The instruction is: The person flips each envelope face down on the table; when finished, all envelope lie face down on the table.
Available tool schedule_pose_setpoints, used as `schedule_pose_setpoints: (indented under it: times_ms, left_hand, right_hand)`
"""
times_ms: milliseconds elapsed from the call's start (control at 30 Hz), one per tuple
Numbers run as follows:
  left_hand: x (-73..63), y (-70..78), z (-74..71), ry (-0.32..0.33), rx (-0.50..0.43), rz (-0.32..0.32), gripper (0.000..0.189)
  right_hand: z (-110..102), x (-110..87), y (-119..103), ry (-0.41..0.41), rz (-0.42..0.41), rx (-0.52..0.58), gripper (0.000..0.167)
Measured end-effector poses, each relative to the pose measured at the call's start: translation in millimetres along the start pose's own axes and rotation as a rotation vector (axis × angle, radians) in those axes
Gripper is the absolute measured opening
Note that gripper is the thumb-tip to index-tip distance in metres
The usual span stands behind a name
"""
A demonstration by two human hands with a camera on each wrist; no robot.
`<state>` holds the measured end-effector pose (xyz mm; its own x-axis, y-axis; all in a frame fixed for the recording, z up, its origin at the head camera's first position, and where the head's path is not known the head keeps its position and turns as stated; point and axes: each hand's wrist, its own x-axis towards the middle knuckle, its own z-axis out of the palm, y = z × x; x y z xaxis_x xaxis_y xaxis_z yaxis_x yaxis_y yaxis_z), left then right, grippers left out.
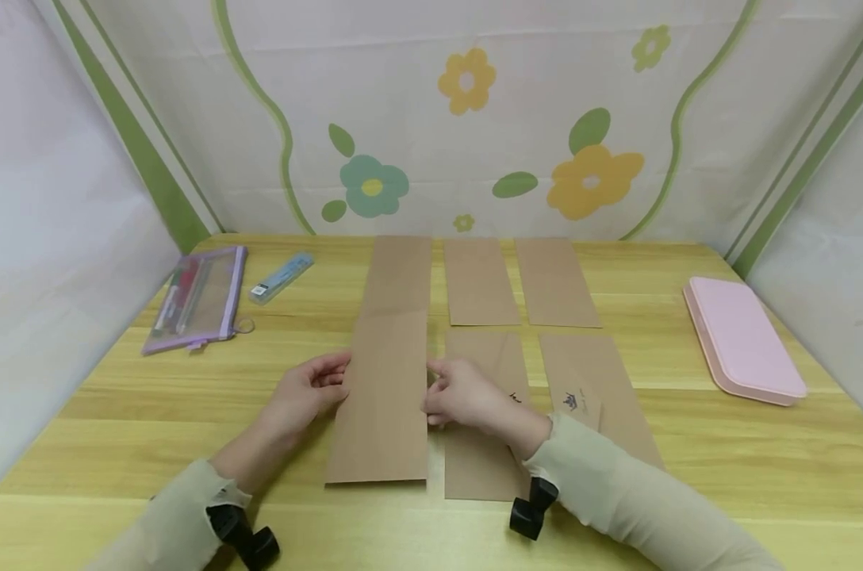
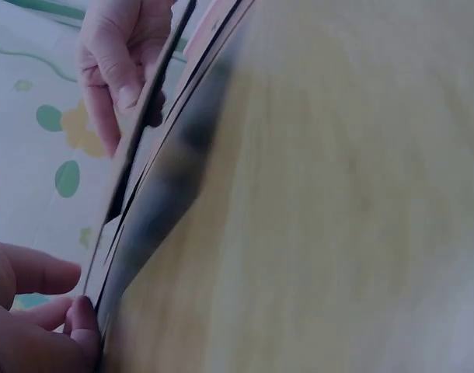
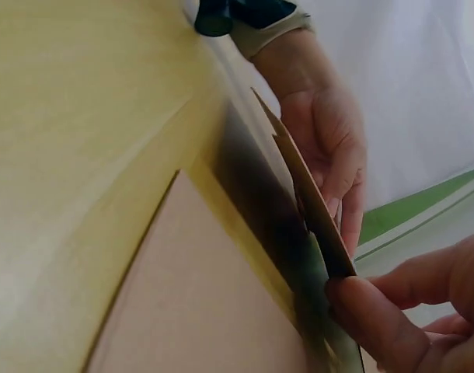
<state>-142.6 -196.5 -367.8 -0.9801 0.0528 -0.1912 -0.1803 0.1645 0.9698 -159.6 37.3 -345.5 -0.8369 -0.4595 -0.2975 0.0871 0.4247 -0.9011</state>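
A long brown kraft-paper card (image 1: 389,381), creased across its middle, lies lengthwise in front of me, and its near half is lifted off the table. My left hand (image 1: 299,400) pinches its left edge; in the left wrist view the fingertips (image 2: 83,311) meet at that edge. On the opposite edge, my right hand (image 1: 467,392) pinches the card between thumb and fingers, seen close in the right wrist view, where the card (image 3: 315,202) stands edge-on. Under my right forearm lies a brown envelope (image 1: 477,468) with dark print on its flap, partly covered.
Another printed envelope (image 1: 627,396) lies to the right. Behind are two plain brown cards (image 1: 480,281) side by side. A pink case (image 1: 746,337) sits at far right. At left are a purple-edged clear pouch (image 1: 206,297) of pens and a slim blue box (image 1: 281,277).
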Motion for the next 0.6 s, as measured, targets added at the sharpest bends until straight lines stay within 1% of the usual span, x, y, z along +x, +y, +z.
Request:
schedule_pose_setpoints:
  times_ms: [133,233,300,367,467,500,600]
  left_hand:
    - [-2.5,2.4,-5.5,-0.064,0.156,0.001,0.05]
    - [-4.6,5.1,-6.4,-0.106,0.287,0.035,0.051]
    - [-6.3,6.8,-5.9,-0.129,0.351,0.063,0.053]
    - [-7.5,8.0,-5.4,-0.144,0.387,0.081,0.054]
    - [-8.9,8.6,-4.8,-0.149,0.398,0.077,0.055]
    - [-9.2,8.6,-4.7,-0.146,0.4,0.071,0.055]
    - [-9.7,8.3,-4.5,-0.138,0.388,0.062,0.056]
  right_hand:
    - [3.8,2.8,-0.8,-0.029,0.021,-0.1,0.069]
    - [4.0,3.7,-1.2,-0.046,0.034,-0.131,0.071]
    - [3.7,4.9,-0.9,-0.051,0.027,-0.165,0.064]
    - [3.4,5.8,-0.9,-0.055,0.018,-0.186,0.062]
    - [3.8,7.8,-1.0,-0.061,0.003,-0.233,0.042]
    - [4.1,8.0,-1.4,-0.062,0.007,-0.24,0.048]
    - [5.0,8.1,-2.0,-0.07,0.031,-0.263,0.056]
